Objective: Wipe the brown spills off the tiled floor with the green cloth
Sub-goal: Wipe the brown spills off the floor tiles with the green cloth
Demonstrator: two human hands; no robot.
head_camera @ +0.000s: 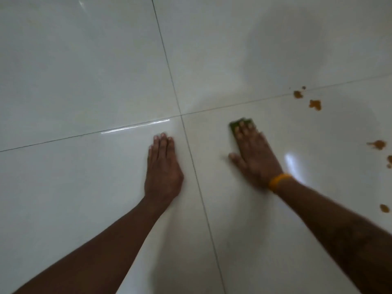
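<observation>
The right hand (pixel 255 153) lies flat on the tiled floor (pixel 84 71), palm down and fingers stretched out, and it presses the green cloth (pixel 241 126) against the tile; it does not grip the cloth, it only holds it down under the fingers, so that just the far edge and the left edge of the cloth are seen beyond the fingertips. An orange band (pixel 279 181) sits around the right wrist. The cloth lies just to the right of the crossing of the grout lines (pixel 181 114), on the near right tile. The left hand (pixel 163 166) is also open and flat on the floor, with nothing under it, on the near left tile, just left of the grout line that runs toward the person from this crossing. The two hands are apart, with that line between them. The brown spills (pixel 315 104) lie well to the right of the cloth: two patches and a small dot near the grout line that goes from the crossing to the right, and more patches (pixel 377 144) nearer to the person, close to the right edge of the view. The cloth does not touch any of them. The picture is a little blurred around the right hand.
</observation>
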